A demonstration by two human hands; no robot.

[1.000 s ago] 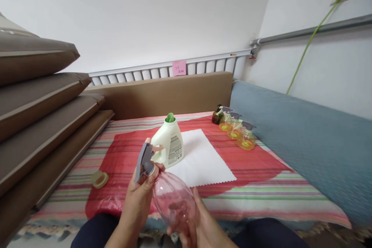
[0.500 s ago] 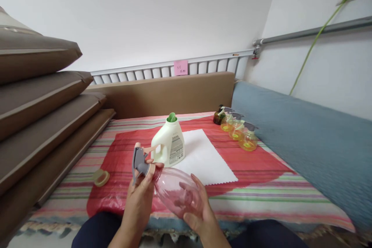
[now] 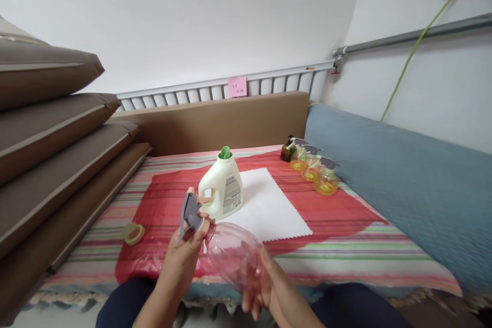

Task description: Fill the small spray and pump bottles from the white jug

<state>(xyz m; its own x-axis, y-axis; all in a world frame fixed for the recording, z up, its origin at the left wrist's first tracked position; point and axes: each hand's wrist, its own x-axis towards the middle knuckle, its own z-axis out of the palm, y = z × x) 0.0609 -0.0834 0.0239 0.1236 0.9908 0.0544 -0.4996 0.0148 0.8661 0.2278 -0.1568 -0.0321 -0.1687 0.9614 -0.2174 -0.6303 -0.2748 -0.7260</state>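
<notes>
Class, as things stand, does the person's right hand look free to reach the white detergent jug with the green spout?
Probably not: the right hand cradles the clear pink spray bottle, which lies between it and the white detergent jug.

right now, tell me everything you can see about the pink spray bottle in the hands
The pink spray bottle has a clear, pink-tinted, rounded plastic body that looks empty, and a grey trigger head with a peach collar and lever. It is tilted, head up and to the left, above the near edge of the striped cloth. The left hand grips its neck; the right hand cradles its base.
</notes>
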